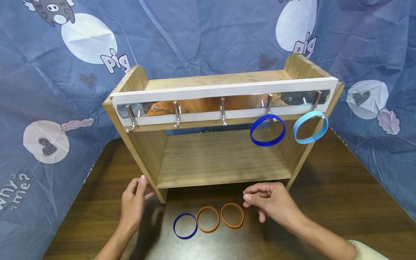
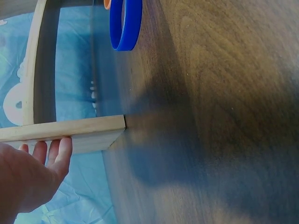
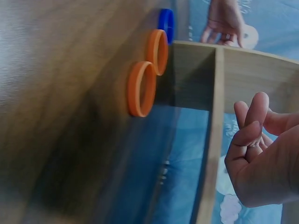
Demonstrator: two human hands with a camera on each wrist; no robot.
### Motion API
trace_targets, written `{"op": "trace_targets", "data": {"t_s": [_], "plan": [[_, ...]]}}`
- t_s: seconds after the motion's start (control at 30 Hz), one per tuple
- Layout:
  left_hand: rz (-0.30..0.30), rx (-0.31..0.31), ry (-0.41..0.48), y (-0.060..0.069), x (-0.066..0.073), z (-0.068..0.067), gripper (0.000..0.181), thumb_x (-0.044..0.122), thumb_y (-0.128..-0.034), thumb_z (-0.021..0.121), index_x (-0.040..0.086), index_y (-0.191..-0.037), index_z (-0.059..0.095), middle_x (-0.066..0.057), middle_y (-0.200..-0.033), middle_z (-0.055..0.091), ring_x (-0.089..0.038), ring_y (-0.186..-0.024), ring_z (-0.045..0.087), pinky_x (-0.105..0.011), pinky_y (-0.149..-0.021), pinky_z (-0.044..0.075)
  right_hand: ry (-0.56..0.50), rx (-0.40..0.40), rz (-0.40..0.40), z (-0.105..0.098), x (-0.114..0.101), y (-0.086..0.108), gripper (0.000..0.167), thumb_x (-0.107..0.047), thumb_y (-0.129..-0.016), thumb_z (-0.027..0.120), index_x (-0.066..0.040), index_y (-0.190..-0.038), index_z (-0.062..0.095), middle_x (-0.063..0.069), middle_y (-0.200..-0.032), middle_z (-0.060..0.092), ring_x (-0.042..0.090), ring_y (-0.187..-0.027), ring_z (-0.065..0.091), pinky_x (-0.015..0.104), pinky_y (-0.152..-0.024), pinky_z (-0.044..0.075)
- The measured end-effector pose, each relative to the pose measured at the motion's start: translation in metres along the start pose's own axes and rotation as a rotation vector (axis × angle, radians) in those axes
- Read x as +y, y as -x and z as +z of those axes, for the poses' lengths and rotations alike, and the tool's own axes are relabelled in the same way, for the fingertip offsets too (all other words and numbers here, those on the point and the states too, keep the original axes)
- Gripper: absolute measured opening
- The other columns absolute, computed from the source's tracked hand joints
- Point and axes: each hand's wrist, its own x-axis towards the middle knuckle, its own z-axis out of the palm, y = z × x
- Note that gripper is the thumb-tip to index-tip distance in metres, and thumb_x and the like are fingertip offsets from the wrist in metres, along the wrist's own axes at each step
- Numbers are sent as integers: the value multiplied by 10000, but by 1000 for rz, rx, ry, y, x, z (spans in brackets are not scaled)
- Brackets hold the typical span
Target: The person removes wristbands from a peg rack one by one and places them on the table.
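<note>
The rightmost round, orange, rubbery-looking band (image 1: pixel 233 227) lies on the brown wooden table (image 1: pixel 341 202), bottom middle of the head view, just left of the right hand (image 1: pixel 271 202). That hand is nearer; its fingers bend loosely and hold nothing. The left hand (image 1: pixel 134 198), lower left, touches the tan wooden shelf (image 1: pixel 224 159) with loose fingers.

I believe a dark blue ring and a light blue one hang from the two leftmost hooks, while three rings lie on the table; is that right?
Not quite: the dark blue ring and light blue ring hang from the two rightmost hooks, as the head view shows. Three rings do lie on the table.
</note>
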Motion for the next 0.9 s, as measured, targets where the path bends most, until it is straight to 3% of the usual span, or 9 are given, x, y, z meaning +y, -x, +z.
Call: {"op": "trace_targets", "data": {"t_s": [0.23, 0.43, 0.67, 0.9], "plan": [[-3, 4, 0, 0, 0, 0, 387, 287, -1038, 437, -88, -1022, 530, -1, -911, 596, -109, -902, 617, -260, -777, 588, -63, 32, -16, -6, -10, 1, 306, -160, -896, 692, 77, -1086, 654, 204, -895, 711, 138, -432, 541, 246, -449, 496], [-1, 4, 4, -1, 0, 0, 385, 285, -1038, 438, -89, -1019, 530, -1, -906, 594, -111, -900, 613, -263, -775, 588, -101, 94, -25, -9, -17, 0, 319, -177, -892, 700, 60, -1099, 649, 125, -916, 729, 139, -449, 558, 231, -458, 490], [1, 1, 14, -1, 0, 0, 386, 286, -1037, 438, -89, -1020, 529, -1, -907, 597, -125, -904, 616, -258, -775, 587, -159, 164, -108, -10, -24, -4, 408, -208, -906, 689, 91, -1169, 600, 102, -996, 727, 139, -459, 581, 240, -471, 513], [1, 2, 11, 0, -1, 1, 375, 282, -1039, 437, -80, -1020, 532, 2, -909, 600, -123, -896, 621, -255, -770, 588, -221, 215, -172, -11, -30, -6, 342, -189, -912, 681, 45, -1157, 629, 104, -1014, 724, 150, -461, 594, 257, -463, 524]]}}
